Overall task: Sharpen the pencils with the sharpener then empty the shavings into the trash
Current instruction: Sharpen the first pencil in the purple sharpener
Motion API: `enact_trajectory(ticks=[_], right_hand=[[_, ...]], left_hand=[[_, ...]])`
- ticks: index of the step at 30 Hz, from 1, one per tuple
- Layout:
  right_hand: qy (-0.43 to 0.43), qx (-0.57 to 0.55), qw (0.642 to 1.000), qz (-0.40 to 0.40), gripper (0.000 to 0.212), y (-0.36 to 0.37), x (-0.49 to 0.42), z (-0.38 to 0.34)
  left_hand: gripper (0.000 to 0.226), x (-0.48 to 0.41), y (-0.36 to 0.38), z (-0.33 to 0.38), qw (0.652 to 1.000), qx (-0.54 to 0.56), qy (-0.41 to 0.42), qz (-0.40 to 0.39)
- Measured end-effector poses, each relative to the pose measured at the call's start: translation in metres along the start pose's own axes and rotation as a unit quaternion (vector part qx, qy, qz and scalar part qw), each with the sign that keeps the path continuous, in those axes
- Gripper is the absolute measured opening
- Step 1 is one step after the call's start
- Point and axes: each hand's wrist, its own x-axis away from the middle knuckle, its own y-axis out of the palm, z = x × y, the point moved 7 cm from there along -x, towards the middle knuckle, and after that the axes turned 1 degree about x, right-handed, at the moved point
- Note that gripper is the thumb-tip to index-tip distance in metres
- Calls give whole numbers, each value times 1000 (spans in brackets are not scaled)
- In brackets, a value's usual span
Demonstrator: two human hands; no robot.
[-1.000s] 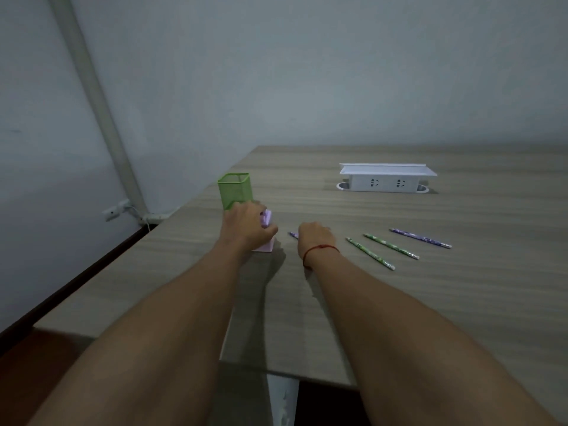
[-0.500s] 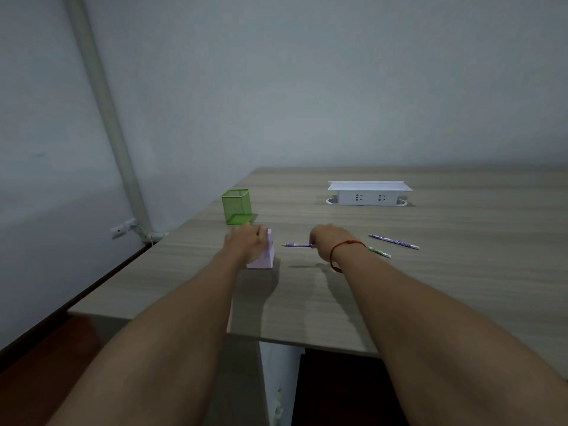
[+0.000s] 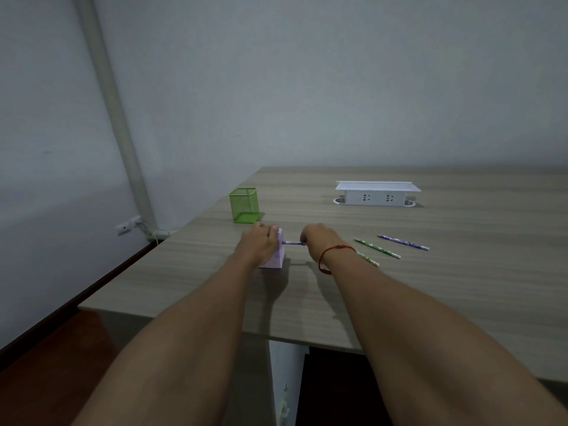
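Observation:
A pale pink box sharpener (image 3: 274,259) stands on the wooden table (image 3: 430,287). My left hand (image 3: 259,242) grips it from above and hides most of it. A purple pencil (image 3: 292,242) is held level by my right hand (image 3: 318,241), its tip at the sharpener's right face. To the right lie two green patterned pencils (image 3: 377,248), one partly hidden by my right wrist, and another purple pencil (image 3: 403,242).
A green mesh pencil cup (image 3: 244,205) stands just behind the sharpener near the table's left edge. A white socket box (image 3: 377,194) sits farther back at the centre. The table's front edge runs below my forearms, with dark floor under it.
My right hand lifted the purple pencil off the table and brought its tip left to the sharpener. My left hand stayed on the sharpener. The camera tilted upward.

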Motion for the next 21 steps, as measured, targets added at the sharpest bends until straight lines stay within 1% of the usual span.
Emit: enact_trajectory(ticks=[3,5,12,18,20,21], right_hand=[[0,-3,1000,-7,29,5,-4,0],[-4,-11,1000,-23,29,6,-7,-2],[-42,-18,999,-11,30,9,-17,-17],[-41,-23,999,-7,29,14,-14,-19],[-44,-21,999,-8,29,14,-12,-17],[-47,-19,999,-8,30,12,-11,-15]], left_hand=[[37,5,0,6,999,8,21,47],[38,7,-1,8,997,21,20,76],[38,4,0,8,995,1,29,97],[40,2,4,9,988,25,2,152],[41,2,5,10,989,33,-1,147],[41,1,5,10,990,42,0,133]])
